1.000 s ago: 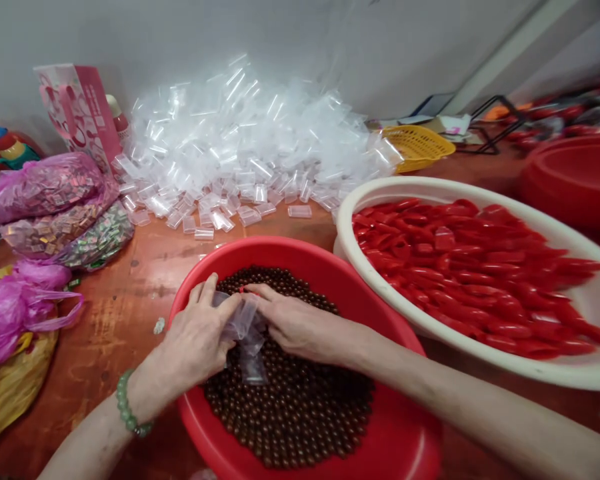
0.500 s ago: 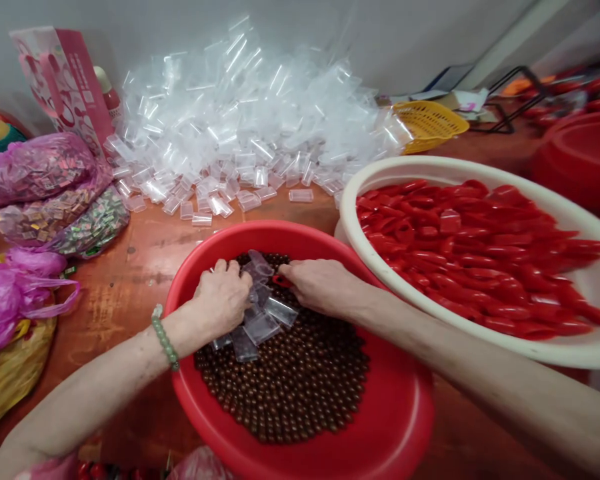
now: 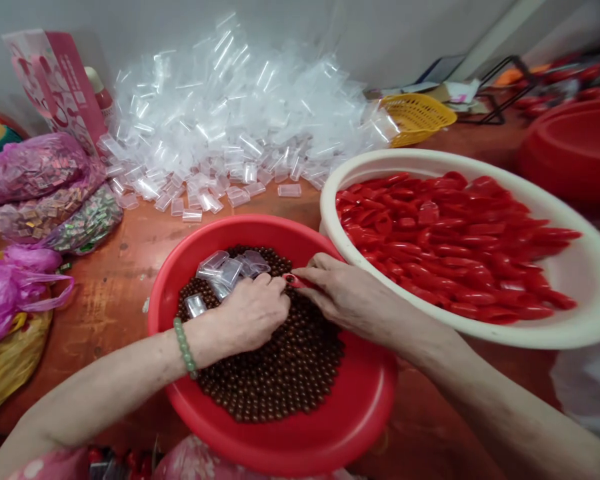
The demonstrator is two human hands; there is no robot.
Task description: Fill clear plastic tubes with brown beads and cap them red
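My right hand (image 3: 343,293) pinches a small hollow red plastic piece (image 3: 295,281), its open end turned left. Against that end are the fingertips of my left hand (image 3: 257,312), curled closed; what they hold, if anything, is hidden. Both hands are over a red basin (image 3: 375,407) that contains a bed of round dark brown beads (image 3: 280,383). Several clear plastic sleeves (image 3: 227,272) lie on the beads behind my left hand, and a single one rests by my wrist.
A white basin (image 3: 593,267) full of red plastic pieces (image 3: 460,247) stands to the right. Along the wall is a big heap of clear sleeves (image 3: 230,120), beside a yellow basket (image 3: 415,117). Pink bags (image 3: 35,173) of small parts and a pink box (image 3: 55,87) are on the left.
My left hand has left the clear sleeves and moved right to the red piece. The sleeves now lie loose on the beads. My right hand still holds the red piece.
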